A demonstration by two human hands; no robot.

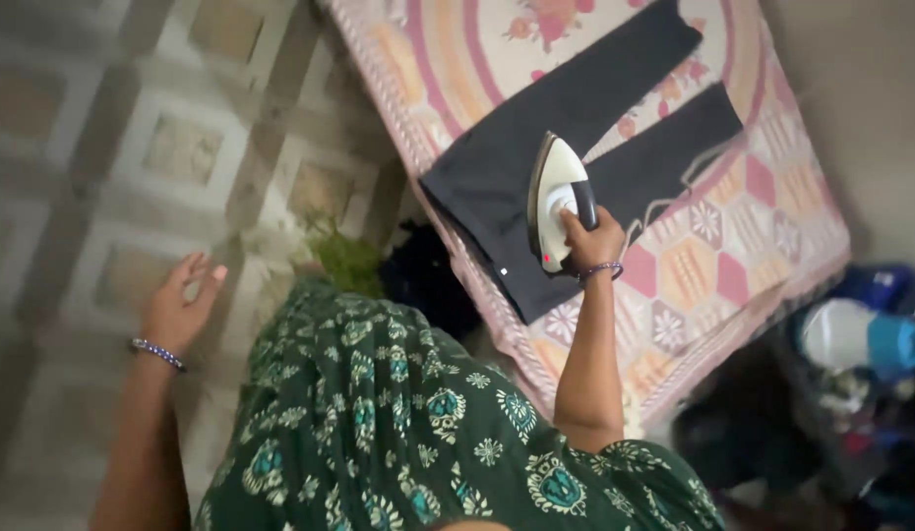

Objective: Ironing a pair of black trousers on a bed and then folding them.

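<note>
Tiled floor (133, 147) under the spread-fingered left hand (177, 310); right hand (593, 241), fingers wrapped around a white iron (556, 202), presses dark trousers (566, 147) near the patterned bedsheet's (733, 246) left edge.

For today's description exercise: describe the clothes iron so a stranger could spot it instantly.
Find the patterned pink cloth spread on the floor, then the dark trousers laid flat on it. The iron sits on them, white-bodied with a black handle gripped by the right hand, the only hard, pale thing there.
</note>
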